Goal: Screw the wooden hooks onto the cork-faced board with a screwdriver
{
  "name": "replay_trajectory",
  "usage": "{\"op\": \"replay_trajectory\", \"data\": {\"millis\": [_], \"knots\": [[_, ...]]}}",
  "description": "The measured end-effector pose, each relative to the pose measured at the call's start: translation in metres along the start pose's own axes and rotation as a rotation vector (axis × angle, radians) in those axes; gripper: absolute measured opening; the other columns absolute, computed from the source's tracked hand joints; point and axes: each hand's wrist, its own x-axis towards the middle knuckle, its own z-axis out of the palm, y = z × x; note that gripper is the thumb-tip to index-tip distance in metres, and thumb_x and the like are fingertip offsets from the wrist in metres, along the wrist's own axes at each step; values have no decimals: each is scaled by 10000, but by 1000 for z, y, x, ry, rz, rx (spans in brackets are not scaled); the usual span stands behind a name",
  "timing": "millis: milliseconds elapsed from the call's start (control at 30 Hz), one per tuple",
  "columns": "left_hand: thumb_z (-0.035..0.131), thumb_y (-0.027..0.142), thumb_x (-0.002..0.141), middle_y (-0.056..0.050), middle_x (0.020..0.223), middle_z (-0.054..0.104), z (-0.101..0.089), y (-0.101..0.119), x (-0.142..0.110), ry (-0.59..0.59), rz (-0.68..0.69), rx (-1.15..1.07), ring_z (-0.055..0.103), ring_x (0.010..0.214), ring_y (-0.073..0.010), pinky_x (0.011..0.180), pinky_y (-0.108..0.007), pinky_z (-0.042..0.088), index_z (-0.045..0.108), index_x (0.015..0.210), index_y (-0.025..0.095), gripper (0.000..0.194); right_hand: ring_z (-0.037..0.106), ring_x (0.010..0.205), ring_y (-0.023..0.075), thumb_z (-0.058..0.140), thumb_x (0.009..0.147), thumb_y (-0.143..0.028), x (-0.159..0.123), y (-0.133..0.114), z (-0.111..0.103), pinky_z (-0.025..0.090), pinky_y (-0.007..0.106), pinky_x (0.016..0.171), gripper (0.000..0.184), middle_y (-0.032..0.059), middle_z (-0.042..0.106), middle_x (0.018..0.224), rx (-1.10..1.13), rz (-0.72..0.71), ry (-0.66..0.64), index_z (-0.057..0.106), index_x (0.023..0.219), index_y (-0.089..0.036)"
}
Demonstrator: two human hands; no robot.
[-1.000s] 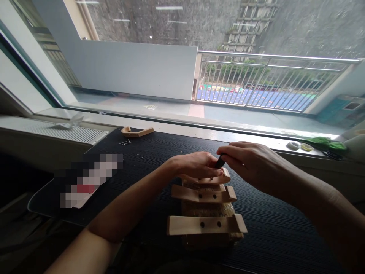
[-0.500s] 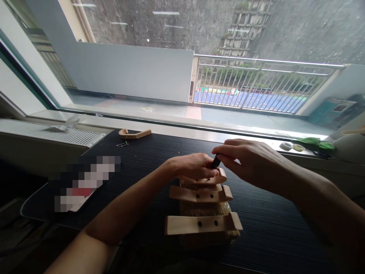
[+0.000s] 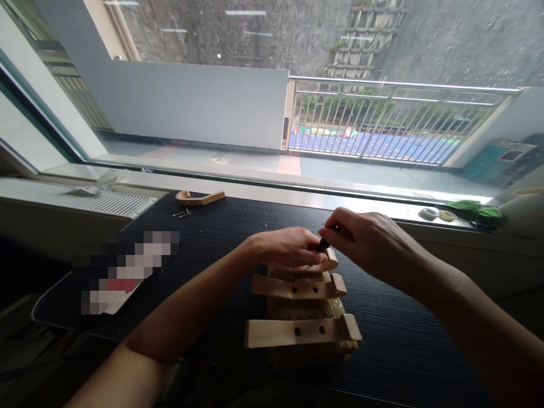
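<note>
A wooden board (image 3: 302,310) lies on the black ribbed mat (image 3: 221,238) with three pale wooden hooks across it. The nearest hook (image 3: 297,332) and the middle hook (image 3: 297,288) each show two dark screw holes. My left hand (image 3: 289,247) is closed over the farthest hook (image 3: 327,264), pressing it down. My right hand (image 3: 368,241) pinches a small black screwdriver handle (image 3: 323,245), its tip pointing down at that farthest hook.
A loose fourth wooden hook (image 3: 199,198) and a few dark screws (image 3: 182,213) lie at the mat's far left. A blurred flat object (image 3: 127,271) rests on the mat's left side. Tape rolls (image 3: 437,213) and green material (image 3: 474,211) sit on the windowsill, right.
My right hand's fingers have shifted around the screwdriver handle, turning slightly. The left hand stays on the farthest hook. The view has drifted a little.
</note>
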Motion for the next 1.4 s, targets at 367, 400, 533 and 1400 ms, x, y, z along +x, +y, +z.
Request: {"op": "replay_trajectory", "data": {"millis": [367, 400, 533, 1400], "knots": [[428, 383, 876, 19, 667, 496, 2, -9, 2, -12, 72, -24, 443, 600, -105, 532, -216, 305, 609, 812, 146, 305, 543, 626, 137, 460, 903, -305, -4, 16, -8, 335, 242, 565, 229, 32, 656, 764, 74, -248, -46, 668, 946, -220], [427, 386, 878, 21, 665, 493, 1, -10, 1, -18, 65, -48, 438, 601, -104, 534, -215, 304, 607, 807, 145, 309, 544, 621, 140, 460, 901, -310, -3, 18, -6, 333, 245, 565, 232, 35, 656, 753, 67, -254, -44, 671, 916, -214], [479, 404, 857, 31, 629, 470, -4, -12, -1, 13, 33, -95, 422, 586, -98, 525, -211, 295, 602, 765, 136, 309, 499, 554, 126, 430, 916, -319, 1, 19, -1, 313, 251, 554, 267, 15, 622, 659, 27, -213, -57, 652, 821, -203], [453, 352, 875, 40, 623, 425, -5, -12, -3, -17, 64, -171, 397, 553, -85, 504, -206, 307, 532, 731, 153, 258, 455, 496, 90, 482, 879, -276, 6, -2, 3, 292, 227, 496, 166, -31, 604, 620, 117, -63, -16, 628, 858, -201]]}}
